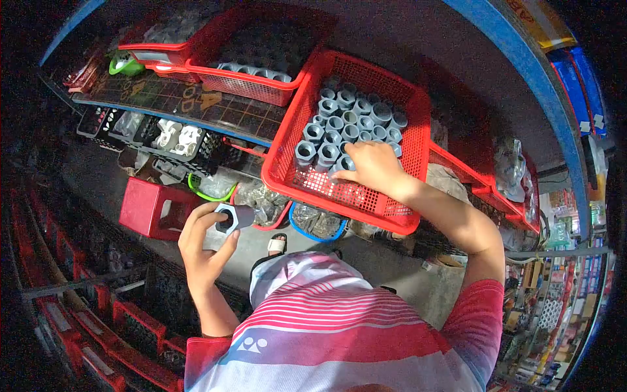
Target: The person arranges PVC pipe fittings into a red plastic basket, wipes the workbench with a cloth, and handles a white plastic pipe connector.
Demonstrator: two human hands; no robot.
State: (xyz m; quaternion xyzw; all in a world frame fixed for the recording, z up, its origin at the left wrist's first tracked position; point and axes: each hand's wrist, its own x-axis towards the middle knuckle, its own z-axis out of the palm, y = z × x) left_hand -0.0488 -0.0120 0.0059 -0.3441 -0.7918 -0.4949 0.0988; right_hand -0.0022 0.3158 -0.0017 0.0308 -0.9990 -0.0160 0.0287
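My left hand point(201, 245) holds up a grey plastic pipe fitting point(243, 216) with a hexagonal collar, thumb and fingers around it and its open end showing. My right hand point(375, 168) reaches into a red mesh basket point(423, 124), with thumb and fingers closed about another grey pipe fitting point(345, 163) at the near edge of the group. Several like fittings point(335, 123) stand close together, mostly upright, in the basket. Bare red mesh shows at the basket's near side. My right fingertips are partly hidden.
Another red basket point(248, 86) with grey fittings sits on the shelf at upper left. Below it are black crates point(171, 153) with white parts. A red stool point(145, 208) and a blue-rimmed basket point(318, 222) of bagged parts are lower down. A blue shelf post point(555, 85) curves at right.
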